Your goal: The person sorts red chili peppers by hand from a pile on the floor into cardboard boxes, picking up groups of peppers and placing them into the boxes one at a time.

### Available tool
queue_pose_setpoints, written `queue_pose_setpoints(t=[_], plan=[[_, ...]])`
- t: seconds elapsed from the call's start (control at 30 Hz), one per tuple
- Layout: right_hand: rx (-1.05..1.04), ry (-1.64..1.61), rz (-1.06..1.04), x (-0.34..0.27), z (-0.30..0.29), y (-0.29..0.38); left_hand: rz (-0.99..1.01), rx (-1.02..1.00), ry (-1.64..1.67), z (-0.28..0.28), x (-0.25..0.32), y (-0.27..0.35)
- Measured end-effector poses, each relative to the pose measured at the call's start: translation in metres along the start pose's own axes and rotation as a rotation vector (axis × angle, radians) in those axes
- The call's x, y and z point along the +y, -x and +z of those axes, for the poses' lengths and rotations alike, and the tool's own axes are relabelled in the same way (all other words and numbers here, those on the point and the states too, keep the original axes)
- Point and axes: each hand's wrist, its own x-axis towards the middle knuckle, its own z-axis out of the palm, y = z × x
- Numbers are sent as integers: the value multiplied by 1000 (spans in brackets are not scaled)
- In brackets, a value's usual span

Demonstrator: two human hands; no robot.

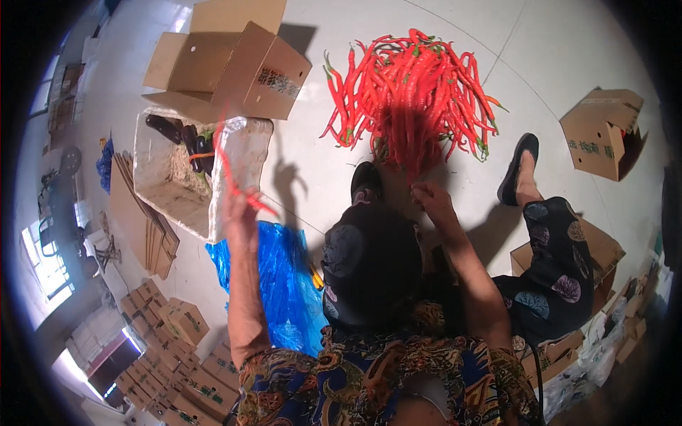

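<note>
My left hand (242,215) is raised beside a white foam box (242,154), shut on a long red chili pepper (226,165) that is blurred. Inside the box lie dark eggplants (184,133) and an orange-red pepper (201,156). Ahead of me on the floor is a large heap of long red chili peppers (410,90), some with green stems. At the near side of the heap is my right hand (434,202), its thumb and fingers bent close together. Whether it pinches a pepper tip there cannot be made out.
An open cardboard box (229,69) stands behind the foam box. Another carton (599,133) is at the right, with something red inside. Blue plastic sheeting (285,282) lies by my left leg. Flattened cardboard (141,213) and stacked cartons (176,367) are farther left.
</note>
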Motion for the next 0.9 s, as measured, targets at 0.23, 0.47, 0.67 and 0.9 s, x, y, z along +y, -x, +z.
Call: queue_pose_setpoints(t=[0.23, 0.47, 0.67, 0.9], plan=[[62, -22, -10, 0, -13, 2, 179, 240, 210, -121, 22, -40], [254, 216, -131, -23, -18, 7, 281, 532, -954, -70, 24, -53], [322, 258, -401, -78, -14, 8, 757, 258, -1634, -25, 4, -66], [404, 241, -372, -66, -10, -20, 983, 244, -1612, 13, 6, -73]])
